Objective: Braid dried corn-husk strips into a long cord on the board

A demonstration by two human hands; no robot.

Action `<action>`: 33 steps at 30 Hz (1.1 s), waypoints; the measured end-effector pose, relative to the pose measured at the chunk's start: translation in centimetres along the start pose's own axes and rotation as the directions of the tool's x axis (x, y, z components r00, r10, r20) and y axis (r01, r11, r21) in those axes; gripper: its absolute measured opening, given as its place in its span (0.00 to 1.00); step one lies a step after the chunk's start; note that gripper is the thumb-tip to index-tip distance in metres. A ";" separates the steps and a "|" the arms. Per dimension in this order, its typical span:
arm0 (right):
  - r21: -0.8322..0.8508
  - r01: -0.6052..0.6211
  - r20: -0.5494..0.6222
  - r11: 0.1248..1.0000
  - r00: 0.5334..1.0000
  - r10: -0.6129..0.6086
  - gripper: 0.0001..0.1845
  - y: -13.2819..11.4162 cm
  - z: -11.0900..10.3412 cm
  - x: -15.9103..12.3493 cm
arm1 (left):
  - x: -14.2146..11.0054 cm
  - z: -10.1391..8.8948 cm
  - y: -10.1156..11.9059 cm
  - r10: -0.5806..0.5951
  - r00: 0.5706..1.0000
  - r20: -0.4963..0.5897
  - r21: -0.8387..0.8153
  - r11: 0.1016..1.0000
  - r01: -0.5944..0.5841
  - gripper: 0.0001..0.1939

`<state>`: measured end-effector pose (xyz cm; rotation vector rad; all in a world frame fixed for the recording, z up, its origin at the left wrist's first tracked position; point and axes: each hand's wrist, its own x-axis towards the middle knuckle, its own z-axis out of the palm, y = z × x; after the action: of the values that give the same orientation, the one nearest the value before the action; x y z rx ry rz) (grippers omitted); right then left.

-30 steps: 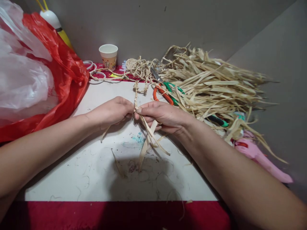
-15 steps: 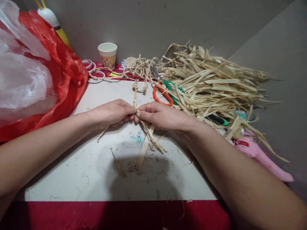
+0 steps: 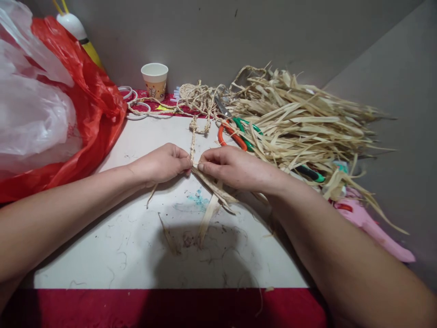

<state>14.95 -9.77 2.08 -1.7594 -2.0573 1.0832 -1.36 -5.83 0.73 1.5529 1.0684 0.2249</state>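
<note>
A thin braid (image 3: 193, 141) of dry straw-coloured strips runs from a coil at the back down to my hands over the white board. My left hand (image 3: 164, 164) is closed, its thumb and fingers pinching the braid's lower end. Just right of it, my right hand (image 3: 228, 166) pinches a strip that leaves the same end. Loose strips (image 3: 216, 191) hang from the braid toward the lower right, between and below the hands. One narrow strip end (image 3: 151, 197) sticks out beneath my left hand.
Behind my right hand lie scissors (image 3: 233, 132) with orange and green handles, beside a large bundle of dry strips (image 3: 300, 114). A paper cup (image 3: 154, 82) stands at the back. Red and white plastic bags (image 3: 99, 118) fill the left. A pink object (image 3: 372, 223) lies at the right.
My hands have drawn slightly apart, the right one shifting a little to the right. A strip now stretches across the small gap between them.
</note>
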 end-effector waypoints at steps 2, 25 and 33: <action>0.029 -0.038 -0.017 0.999 0.999 0.039 0.12 -0.1 -0.1 -0.1 | 0.0 0.0 -0.1 0.024 1.000 -0.009 0.032 0.999 -0.024 0.11; -0.232 0.017 0.005 0.973 1.000 -0.017 0.14 -2.5 2.3 -1.8 | 0.1 0.2 -0.6 -0.012 0.999 0.038 -0.204 0.979 0.020 0.16; 0.041 0.074 0.111 0.996 0.991 -0.078 0.20 -2.0 -1.1 -2.7 | 0.1 -0.9 0.0 -0.055 0.990 0.134 -0.274 0.957 0.090 0.13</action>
<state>14.74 -11.83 4.90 -1.6231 -2.1362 1.2153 -1.87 -5.15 0.91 1.2549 0.9488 0.2157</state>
